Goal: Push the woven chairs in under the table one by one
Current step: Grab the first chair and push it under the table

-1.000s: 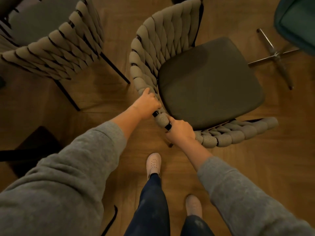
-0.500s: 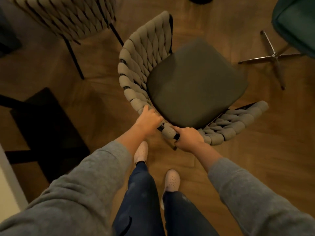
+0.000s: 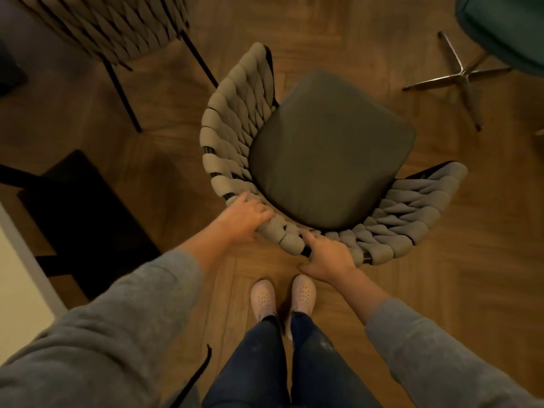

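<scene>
Both hands now loosened on the beige woven chair with dark seat cushion, left hand lying flat, right hand half open, pale shoes drawn side by side

second woven chair cropped, teal chair cropped

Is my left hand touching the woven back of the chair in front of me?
Touching. The head view shows the left hand lying on the rim of the woven chair, its fingers draped over the weave with no gap showing.
</scene>
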The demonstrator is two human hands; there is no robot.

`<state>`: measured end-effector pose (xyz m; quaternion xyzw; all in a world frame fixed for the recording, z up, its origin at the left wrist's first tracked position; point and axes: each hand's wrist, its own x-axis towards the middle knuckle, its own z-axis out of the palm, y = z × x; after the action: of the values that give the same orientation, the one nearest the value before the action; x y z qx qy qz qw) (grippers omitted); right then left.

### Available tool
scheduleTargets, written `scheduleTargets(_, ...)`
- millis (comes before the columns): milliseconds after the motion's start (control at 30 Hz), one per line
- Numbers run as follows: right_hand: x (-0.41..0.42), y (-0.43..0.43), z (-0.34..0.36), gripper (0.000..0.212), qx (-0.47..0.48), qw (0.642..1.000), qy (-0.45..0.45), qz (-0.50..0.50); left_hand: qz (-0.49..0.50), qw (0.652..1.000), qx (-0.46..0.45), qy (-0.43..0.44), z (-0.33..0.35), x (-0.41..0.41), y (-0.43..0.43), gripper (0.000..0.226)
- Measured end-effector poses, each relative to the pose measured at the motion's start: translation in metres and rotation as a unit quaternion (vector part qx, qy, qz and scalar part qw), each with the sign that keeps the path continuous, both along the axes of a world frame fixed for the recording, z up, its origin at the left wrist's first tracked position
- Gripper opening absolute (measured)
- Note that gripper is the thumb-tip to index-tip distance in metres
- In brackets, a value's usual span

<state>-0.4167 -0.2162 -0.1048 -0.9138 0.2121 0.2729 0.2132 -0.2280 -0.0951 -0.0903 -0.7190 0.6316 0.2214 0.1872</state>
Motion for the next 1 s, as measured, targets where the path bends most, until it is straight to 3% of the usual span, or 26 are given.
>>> scheduleTargets(167,0.011,0.003,-0.007,0.055,-0.027,0.998,-0.041,-0.026,-0.028,0.992,0.084,-0.089,0.004,0.073,-0.009,0.069)
scheduleTargets(367,0.028,-0.034,-0.001,0.052,-0.05,0.998,-0.044,0.006,-0.068,0.988,0.063,-0.12,-0.001,0.088,-0.03,0.055)
scheduleTargets(633,0.065,-0.137,-0.004,0.052,-0.057,0.994,-0.031,0.087,0.0,0.998,-0.006,-0.062,-0.004,0.097,-0.073,0.038)
scheduleTargets(1000,0.145,-0.247,-0.009,0.043,-0.037,0.969,-0.043,0.239,0.158,0.987,-0.011,-0.001,-0.002,0.112,-0.121,0.048)
